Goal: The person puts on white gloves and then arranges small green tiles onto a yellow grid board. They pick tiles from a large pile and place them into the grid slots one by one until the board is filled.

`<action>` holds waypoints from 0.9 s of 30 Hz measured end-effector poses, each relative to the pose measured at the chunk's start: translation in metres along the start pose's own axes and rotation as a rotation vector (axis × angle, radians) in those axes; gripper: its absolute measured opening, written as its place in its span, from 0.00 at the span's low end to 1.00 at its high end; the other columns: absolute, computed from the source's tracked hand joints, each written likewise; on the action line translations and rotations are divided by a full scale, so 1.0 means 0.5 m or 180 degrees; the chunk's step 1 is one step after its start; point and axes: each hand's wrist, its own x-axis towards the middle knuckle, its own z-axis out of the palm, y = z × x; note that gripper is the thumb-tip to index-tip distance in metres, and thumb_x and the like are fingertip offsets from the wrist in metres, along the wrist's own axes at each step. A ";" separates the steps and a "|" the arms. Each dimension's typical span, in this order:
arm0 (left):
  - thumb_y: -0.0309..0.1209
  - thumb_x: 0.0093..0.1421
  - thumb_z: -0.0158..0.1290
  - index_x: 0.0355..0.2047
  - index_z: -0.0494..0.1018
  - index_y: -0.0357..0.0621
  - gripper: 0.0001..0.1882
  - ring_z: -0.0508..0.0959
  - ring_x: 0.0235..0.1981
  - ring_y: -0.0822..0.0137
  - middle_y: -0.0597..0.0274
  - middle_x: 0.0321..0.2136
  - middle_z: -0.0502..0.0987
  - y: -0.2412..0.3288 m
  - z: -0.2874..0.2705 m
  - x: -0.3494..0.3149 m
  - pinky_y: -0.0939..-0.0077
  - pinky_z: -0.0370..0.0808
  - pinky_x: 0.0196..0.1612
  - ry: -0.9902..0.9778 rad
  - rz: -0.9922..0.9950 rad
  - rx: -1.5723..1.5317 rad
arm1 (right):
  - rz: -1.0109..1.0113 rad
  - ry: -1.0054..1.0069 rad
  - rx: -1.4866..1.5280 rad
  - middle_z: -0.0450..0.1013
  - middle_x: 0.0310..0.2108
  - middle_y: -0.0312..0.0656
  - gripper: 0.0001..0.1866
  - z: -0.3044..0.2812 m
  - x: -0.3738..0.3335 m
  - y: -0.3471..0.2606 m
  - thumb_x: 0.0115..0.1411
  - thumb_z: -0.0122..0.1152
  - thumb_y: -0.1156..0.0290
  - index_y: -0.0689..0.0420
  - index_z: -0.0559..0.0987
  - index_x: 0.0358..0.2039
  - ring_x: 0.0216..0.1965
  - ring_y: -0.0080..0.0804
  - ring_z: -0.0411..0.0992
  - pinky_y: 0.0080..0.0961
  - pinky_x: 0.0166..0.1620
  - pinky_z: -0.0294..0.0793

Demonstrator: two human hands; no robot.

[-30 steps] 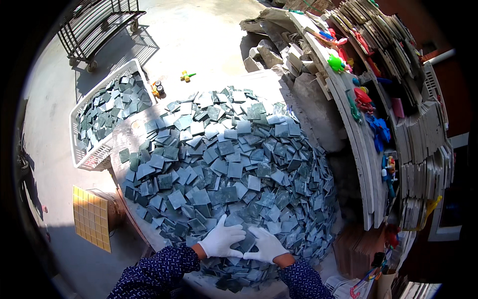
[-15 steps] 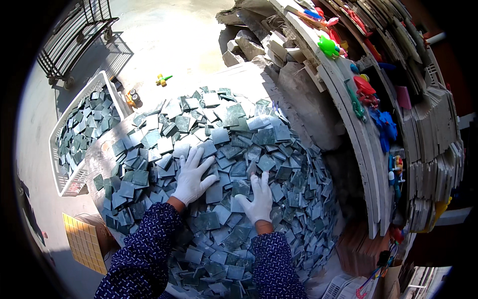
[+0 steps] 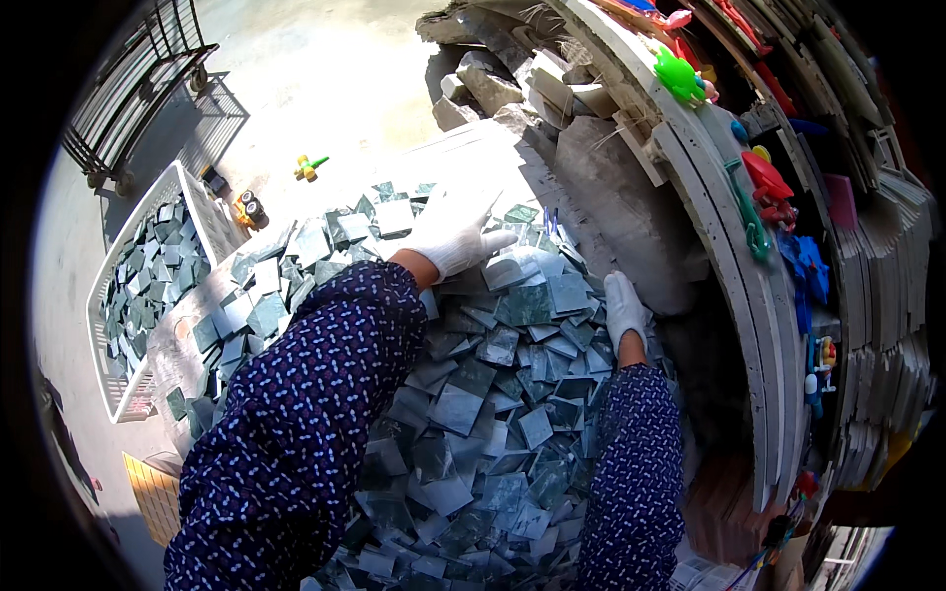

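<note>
Grey-green stone tiles (image 3: 458, 409), square and thin, lay in a broad, jumbled heap across the middle of the view, many overlapping at odd angles. Two white-gloved hands reached over the heap from the lower edge, in dark blue patterned sleeves (image 3: 305, 394). The left hand (image 3: 448, 236) stretched over the far part of the heap, its fingers extended and the thumb standing apart from them; bright sun washed out the fingertips, so whether they touched a tile could not be told. The right hand (image 3: 626, 310) was at the heap's right edge, seen side-on, its fingers straight and pressed together, pointing away from the person; whether anything was under its palm could not be told. To the left stood a white plastic crate (image 3: 202, 212) holding more such tiles, with a small orange toy truck (image 3: 249, 209) just beside it and a yellow-and-green toy (image 3: 308, 167) a little farther off. A metal cart (image 3: 133, 89) stood at the upper left. Beyond the right hand, a large grey slab (image 3: 621, 217) lay near broken stone, and bright plastic toys, one green (image 3: 677, 74), sat along pale stacked boards (image 3: 729, 227).
</note>
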 end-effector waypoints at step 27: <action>0.66 0.43 0.57 0.54 0.71 0.44 0.46 0.71 0.50 0.53 0.53 0.48 0.73 0.223 -0.032 -0.365 0.63 0.67 0.54 -0.1564 0.0916 -0.0541 | -0.1567 -0.0998 0.0264 0.62 0.59 0.56 0.30 -0.132 -0.483 -0.076 0.48 0.67 0.50 0.53 0.77 0.49 0.58 0.55 0.62 0.39 0.59 0.63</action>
